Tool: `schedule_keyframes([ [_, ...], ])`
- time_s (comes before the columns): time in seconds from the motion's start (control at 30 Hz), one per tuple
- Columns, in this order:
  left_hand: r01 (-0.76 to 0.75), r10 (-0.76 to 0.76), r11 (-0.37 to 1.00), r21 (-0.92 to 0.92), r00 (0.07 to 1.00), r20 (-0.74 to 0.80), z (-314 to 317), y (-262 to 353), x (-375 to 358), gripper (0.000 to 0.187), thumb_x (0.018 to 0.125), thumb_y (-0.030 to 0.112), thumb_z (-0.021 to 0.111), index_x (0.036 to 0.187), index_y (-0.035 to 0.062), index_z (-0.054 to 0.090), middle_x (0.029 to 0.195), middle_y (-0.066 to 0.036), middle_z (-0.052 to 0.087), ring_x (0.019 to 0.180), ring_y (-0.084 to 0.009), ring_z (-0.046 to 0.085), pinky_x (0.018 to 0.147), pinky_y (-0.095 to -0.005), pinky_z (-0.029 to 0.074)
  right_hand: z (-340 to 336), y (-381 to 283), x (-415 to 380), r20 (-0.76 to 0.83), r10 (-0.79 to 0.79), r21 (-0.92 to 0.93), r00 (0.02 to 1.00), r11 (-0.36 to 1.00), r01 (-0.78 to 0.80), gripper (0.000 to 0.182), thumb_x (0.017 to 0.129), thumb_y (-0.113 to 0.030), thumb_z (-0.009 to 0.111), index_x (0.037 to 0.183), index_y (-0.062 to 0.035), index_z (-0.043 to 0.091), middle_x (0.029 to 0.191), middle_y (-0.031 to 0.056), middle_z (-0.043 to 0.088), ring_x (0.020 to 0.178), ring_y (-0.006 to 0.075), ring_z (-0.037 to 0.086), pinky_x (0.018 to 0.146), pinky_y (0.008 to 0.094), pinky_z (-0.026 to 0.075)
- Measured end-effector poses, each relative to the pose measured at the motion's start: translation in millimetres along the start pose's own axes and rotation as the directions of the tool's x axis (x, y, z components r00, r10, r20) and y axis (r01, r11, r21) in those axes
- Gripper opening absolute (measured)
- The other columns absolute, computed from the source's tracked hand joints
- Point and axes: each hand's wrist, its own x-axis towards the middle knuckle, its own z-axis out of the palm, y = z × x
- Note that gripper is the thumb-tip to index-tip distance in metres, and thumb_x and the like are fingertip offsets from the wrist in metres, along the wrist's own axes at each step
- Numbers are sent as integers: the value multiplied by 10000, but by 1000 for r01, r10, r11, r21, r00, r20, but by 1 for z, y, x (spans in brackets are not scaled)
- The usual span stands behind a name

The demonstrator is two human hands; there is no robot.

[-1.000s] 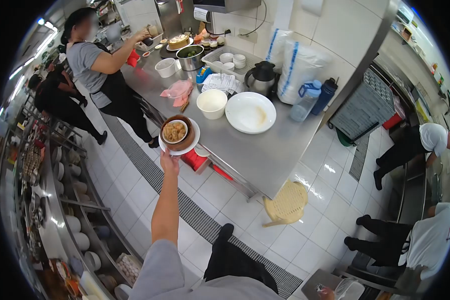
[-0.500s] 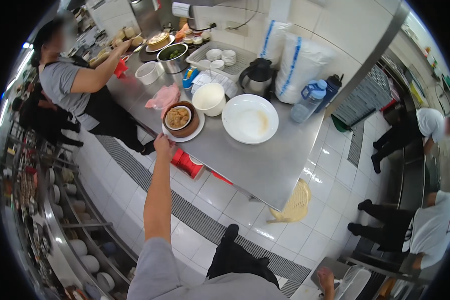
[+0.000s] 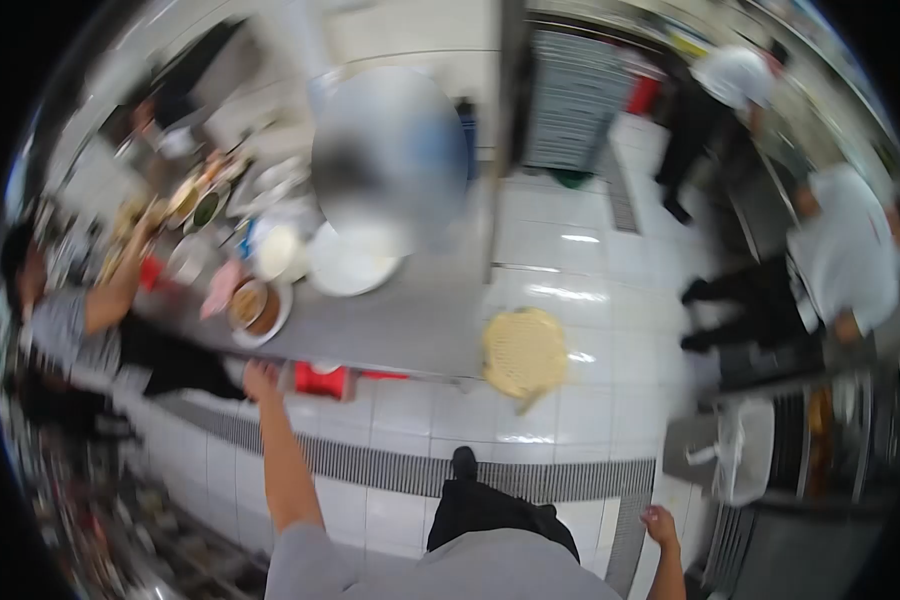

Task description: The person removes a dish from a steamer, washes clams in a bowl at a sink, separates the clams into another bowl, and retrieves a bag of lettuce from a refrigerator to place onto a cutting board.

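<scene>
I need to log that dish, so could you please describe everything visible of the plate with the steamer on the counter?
The plate is white and round, blurred by motion. It sits flat near the front edge of the steel counter and carries a brown steamer with yellowish food. A pink cloth lies beside it. The left hand is just below, apart from it.

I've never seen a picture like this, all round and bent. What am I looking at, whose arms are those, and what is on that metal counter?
This comes from one camera worn on a person's head, looking down; its wide lens bends everything. The grey sleeves at the bottom are that person's own. Their left hand reaches toward the steel counter and holds nothing. Just beyond it sits a plate with a wooden steamer basket of food, next to a large white plate. Their right hand hangs low, also empty. A yellow stool stands on the tiled floor. Other workers stand left and right. The picture is blurred, so finer details cannot be told.
</scene>
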Motion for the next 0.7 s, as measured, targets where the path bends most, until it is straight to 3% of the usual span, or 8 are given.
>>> schedule_keyframes([
  [0.17,-69,2,949,309,978,210,52,-82,-191,373,976,370,555,1221,94,603,994,-26,584,838,-141,565,699,-301,515,15,42,-82,-61,287,188,956,944,-272,460,859,-320,693,1209,-26,646,1177,181,679,1103,319,647,952,404,505],
  [0.2,-112,47,937,330,979,198,67,-117,-241,248,1004,341,515,1000,115,619,697,32,515,568,-88,471,466,-242,365,33,61,-103,-126,337,335,933,900,-280,425,864,-330,680,1177,-43,659,1121,162,694,1046,315,659,922,408,512],
  [0.23,-90,-140,922,377,830,540,61,-146,-277,215,1016,319,494,952,131,576,611,53,436,505,-89,443,446,-246,344,36,69,-129,-146,384,402,912,865,-300,407,862,-327,681,1162,-52,663,1076,151,697,1006,307,661,898,406,516],
  [0.4,-6,-599,605,796,655,461,96,-287,-510,482,966,352,557,1378,122,460,816,-35,574,597,-158,561,514,-264,456,69,94,-245,-224,652,654,724,651,-385,367,845,-304,693,1130,-75,672,966,120,696,914,293,660,837,401,523],
  [0.5,-555,-776,449,700,147,614,133,-331,-616,490,956,318,593,1365,67,491,877,-58,624,663,-187,618,574,-287,500,95,120,-311,-234,767,721,598,549,-422,360,837,-303,699,1119,-80,673,960,115,697,916,298,661,833,396,526],
  [0.57,-825,-829,506,251,-384,407,162,-375,-650,435,944,261,614,1300,21,544,918,-84,655,696,-185,645,584,-293,512,116,138,-348,-226,833,769,506,471,-432,356,834,-304,701,1112,-84,673,955,115,697,914,299,662,831,395,527],
  [0.63,-862,-876,458,215,-398,271,189,-381,-711,395,929,217,627,1261,10,570,921,-97,666,683,-181,653,560,-294,504,135,163,-379,-250,868,762,430,450,-465,348,831,-300,708,1105,-88,673,948,116,696,911,292,665,827,391,529],
  [0.7,-920,-951,261,291,-194,241,213,-398,-756,382,923,209,631,1247,14,574,925,-101,667,651,-192,652,534,-311,494,140,180,-399,-215,932,824,293,334,-458,341,837,-300,705,1100,-86,670,933,118,697,894,294,669,815,396,533],
])
